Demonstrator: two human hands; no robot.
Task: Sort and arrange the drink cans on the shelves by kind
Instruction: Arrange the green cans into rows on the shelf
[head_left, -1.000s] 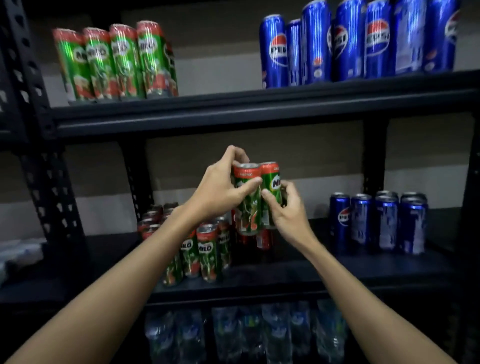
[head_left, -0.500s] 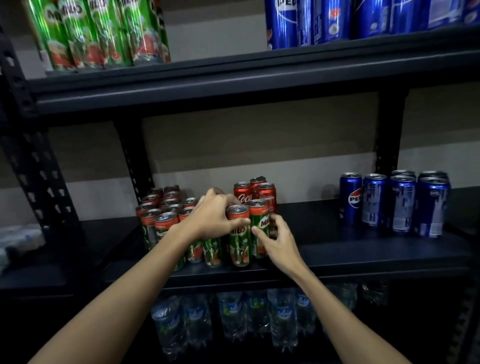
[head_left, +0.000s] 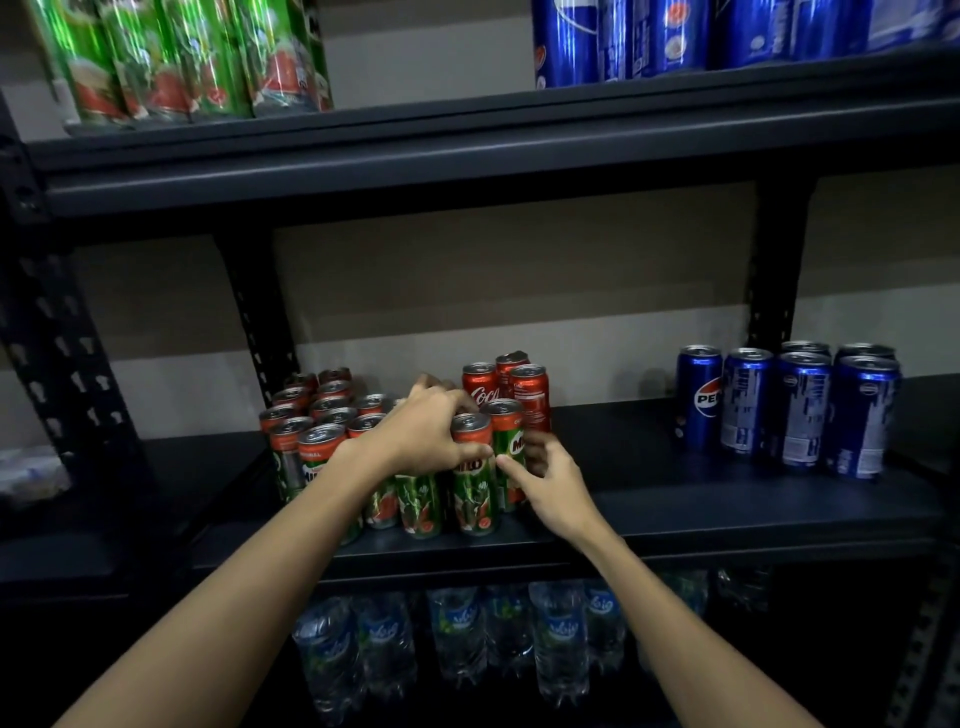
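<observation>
Two green Milo cans stand side by side near the front of the middle shelf (head_left: 727, 525). My left hand (head_left: 423, 436) grips the left Milo can (head_left: 474, 499), thumb across its front. My right hand (head_left: 553, 480) curls round the right Milo can (head_left: 511, 441) from its right side. To their left stands a cluster of several Milo cans (head_left: 311, 436). Right behind them are three red Coca-Cola cans (head_left: 480, 384). Several blue Pepsi cans (head_left: 748, 400) stand at the right end of the same shelf.
The upper shelf (head_left: 415, 150) carries Milo cans (head_left: 171, 62) at the left and Pepsi cans (head_left: 649, 36) at the right. Water bottles (head_left: 467, 634) fill the shelf below. Black perforated uprights (head_left: 62, 353) frame the rack, with a wall behind.
Both hands have lowered the two Milo cans from mid-air and set them on the middle shelf next to the Milo cluster. The view has tilted down.
</observation>
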